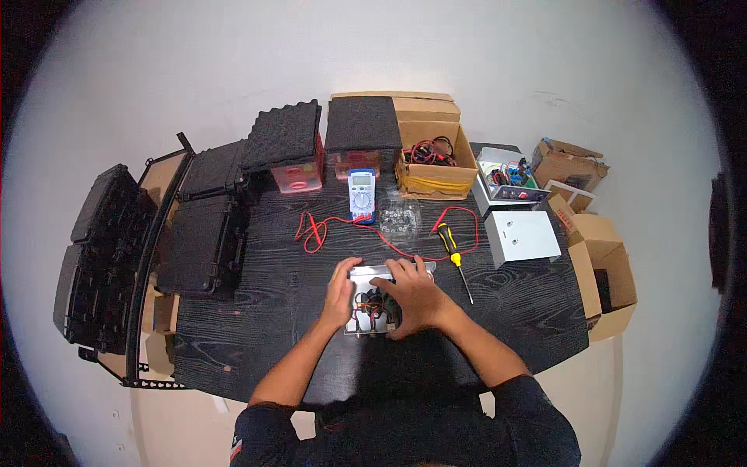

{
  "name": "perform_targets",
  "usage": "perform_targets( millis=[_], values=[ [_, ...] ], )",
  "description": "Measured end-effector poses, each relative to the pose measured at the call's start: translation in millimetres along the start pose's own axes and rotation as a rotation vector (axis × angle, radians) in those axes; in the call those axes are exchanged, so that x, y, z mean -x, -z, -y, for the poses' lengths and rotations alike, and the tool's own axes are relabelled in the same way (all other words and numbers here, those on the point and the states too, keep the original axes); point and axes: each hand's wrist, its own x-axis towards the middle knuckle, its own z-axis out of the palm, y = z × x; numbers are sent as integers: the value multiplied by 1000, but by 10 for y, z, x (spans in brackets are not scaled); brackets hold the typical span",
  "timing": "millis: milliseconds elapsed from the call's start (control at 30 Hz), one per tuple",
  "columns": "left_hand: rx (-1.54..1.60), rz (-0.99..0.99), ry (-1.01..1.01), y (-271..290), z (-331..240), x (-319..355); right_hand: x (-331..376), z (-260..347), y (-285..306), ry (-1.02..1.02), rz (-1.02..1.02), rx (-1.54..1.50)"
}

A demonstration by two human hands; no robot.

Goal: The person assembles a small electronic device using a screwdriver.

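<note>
An open metal electronics case (363, 277) lies on the dark table in front of me, with red, black and yellow wires inside it. My left hand (338, 299) grips its left side, fingers along the edge. Across its right part spreads my right hand (420, 297), gripping the far edge with the fingers while the thumb reaches over the wiring. My right hand hides much of the case's right half. A yellow-and-black screwdriver (451, 245) rests to the right. Beyond the case are a blue-and-white multimeter (362, 197) with red leads and a clear tray of small parts (400, 220).
Black hard cases (201, 245) stand at the left, beside foam-topped red bins (299, 173). A cardboard box of cables (437, 177) is at the back. At the right are another open electronics unit (513, 183), a white metal cover (523, 237) and an open carton (603, 272).
</note>
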Motion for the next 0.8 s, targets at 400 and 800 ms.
perform_targets(
  millis=[400,800],
  values=[
    [1067,95,585,-57,-800,-241,116,-81,445,141,-356,-520],
    [267,198,-111,-120,-722,-339,276,42,396,22,-572,-780]
  ],
)
